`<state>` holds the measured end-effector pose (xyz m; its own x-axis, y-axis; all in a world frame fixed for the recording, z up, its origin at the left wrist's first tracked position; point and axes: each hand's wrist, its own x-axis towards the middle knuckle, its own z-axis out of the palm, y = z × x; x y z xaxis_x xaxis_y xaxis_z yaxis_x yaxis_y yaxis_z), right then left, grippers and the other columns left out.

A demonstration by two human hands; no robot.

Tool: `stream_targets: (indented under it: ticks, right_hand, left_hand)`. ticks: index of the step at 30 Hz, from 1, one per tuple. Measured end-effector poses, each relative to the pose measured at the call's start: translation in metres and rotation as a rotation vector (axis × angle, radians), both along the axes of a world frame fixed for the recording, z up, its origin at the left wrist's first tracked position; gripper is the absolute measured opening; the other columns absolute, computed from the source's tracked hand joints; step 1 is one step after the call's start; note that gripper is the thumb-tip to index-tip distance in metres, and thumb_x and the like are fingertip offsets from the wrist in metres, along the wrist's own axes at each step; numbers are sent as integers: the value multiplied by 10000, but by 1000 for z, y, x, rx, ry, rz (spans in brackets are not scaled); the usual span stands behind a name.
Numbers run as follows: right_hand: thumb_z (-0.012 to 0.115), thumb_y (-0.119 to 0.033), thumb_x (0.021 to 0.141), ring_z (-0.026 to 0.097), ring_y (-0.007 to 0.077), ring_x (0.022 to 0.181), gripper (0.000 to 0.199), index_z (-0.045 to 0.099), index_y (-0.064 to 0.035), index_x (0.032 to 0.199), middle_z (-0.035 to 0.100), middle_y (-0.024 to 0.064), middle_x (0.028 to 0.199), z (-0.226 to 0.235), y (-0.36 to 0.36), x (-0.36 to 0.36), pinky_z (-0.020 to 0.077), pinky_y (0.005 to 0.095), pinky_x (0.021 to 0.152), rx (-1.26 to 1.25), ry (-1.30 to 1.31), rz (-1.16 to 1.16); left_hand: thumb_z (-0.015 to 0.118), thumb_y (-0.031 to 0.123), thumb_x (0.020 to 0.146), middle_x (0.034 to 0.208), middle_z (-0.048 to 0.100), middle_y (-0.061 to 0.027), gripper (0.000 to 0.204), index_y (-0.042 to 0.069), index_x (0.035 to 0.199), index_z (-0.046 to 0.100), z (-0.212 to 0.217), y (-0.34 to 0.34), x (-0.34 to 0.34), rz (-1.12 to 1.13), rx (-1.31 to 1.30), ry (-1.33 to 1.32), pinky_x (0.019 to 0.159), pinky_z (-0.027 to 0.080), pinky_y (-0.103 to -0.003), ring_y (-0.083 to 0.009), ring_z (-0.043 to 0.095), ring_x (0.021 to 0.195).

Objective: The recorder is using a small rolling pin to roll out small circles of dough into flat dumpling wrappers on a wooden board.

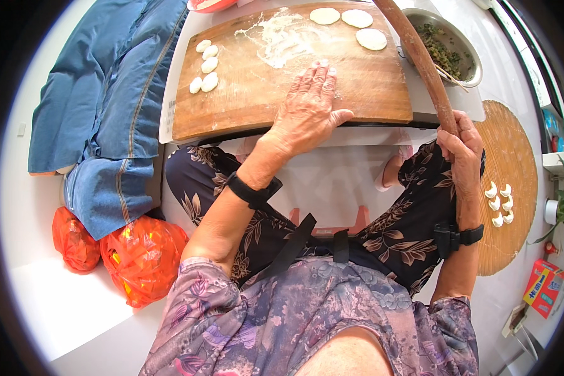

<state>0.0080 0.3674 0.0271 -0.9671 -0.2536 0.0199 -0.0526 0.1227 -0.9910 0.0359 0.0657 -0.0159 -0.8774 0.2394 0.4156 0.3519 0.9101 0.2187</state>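
My left hand point(310, 106) lies palm down near the front edge of a floured wooden board point(250, 113), fingers stretched out. Whether anything is under the palm is hidden. In my right hand point(462, 143) is the lower end of a long wooden rolling pin point(423, 62), which slants up past the board's right side. Several small dough pieces point(209, 64) rest at the board's left. Three flat round dough wrappers, one of them a wrapper point(371, 39) nearest me, lie at its far right. Loose flour point(282, 37) is spread beyond my left fingertips.
Behind the rolling pin stands a metal bowl point(473, 66) of chopped green filling, with chopsticks in it. Several shaped dumplings point(496, 203) sit on a round wooden board point(514, 150) to my right. Blue denim cloth point(106, 94) and orange-red bags point(141, 257) are on the left.
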Motion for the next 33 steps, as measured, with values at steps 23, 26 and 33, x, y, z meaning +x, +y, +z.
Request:
stream_targets:
  ticks: [23,26,33]
  right_hand:
    - [626,-150,811,413,27,580,351,577,22,1113,511,-24,742,3,0,3,324,174,510,56,19,24]
    - [625,-149,813,412,28,580,345,579,20,1110,519,-21,747,4,0,5,321,175,510,55,18,20]
    - [626,-154,806,414,28,581,346,585,16,1105,519,-28,755,2,3,9,322,174,511,108,13,22]
  left_hand:
    - [577,120,898,1246,600,-178,259,-11,1111,645,13,-2,0,62,87,-42,1022,376,-428,-374,510,1192]
    - [564,89,895,1289,574,-180,309,-8,1185,613,1,-10,-3,-29,133,-11,1057,354,-432,-396,486,1228]
    - [570,353,930,1418,433,-255,622,-71,1364,435,2,4,17,-9,-75,48,1134,276,-442,-394,368,1355]
